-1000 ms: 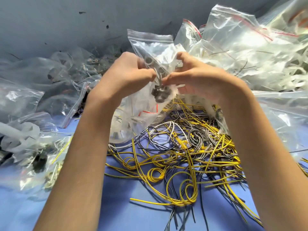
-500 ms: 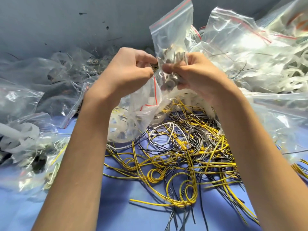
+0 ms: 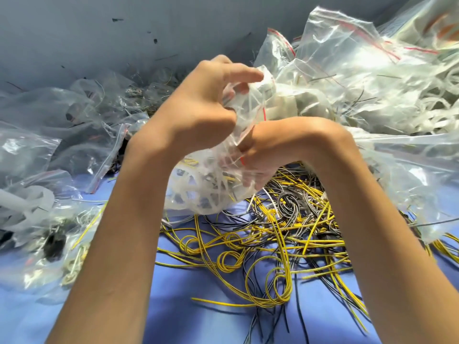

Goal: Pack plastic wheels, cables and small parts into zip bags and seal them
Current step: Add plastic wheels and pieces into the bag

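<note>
The left hand (image 3: 206,108) is raised over the middle of the blue table (image 3: 198,309). Its fingers are curled and bunch the crumpled top of a clear zip bag (image 3: 218,175), with the forefinger sticking out past the plastic. The bag hangs from that grip just above the table. Its long axis is steep, with the mouth end up and away by the left hand's fingers, and the rounded bottom points down and towards the person, leaning a little to the left. A short piece of its red strip (image 3: 264,112) shows beside the left hand. White plastic wheels (image 3: 188,194) fill the lower part of the bag, pressed against the film.

The right hand (image 3: 280,147) is bent sharply at the wrist, so its fingers (image 3: 248,181) point down. They show only as a blur through the plastic. It is unclear whether they are inside the bag or behind it, and whether they pinch anything.

A loose tangle of yellow, black and grey cables (image 3: 273,234) lies on the table under and in front of the bag. A heap of clear bags (image 3: 372,90) holding white parts rises at the right, and more filled bags (image 3: 49,145) lie at the left. A grey wall (image 3: 99,33) stands behind them all.
</note>
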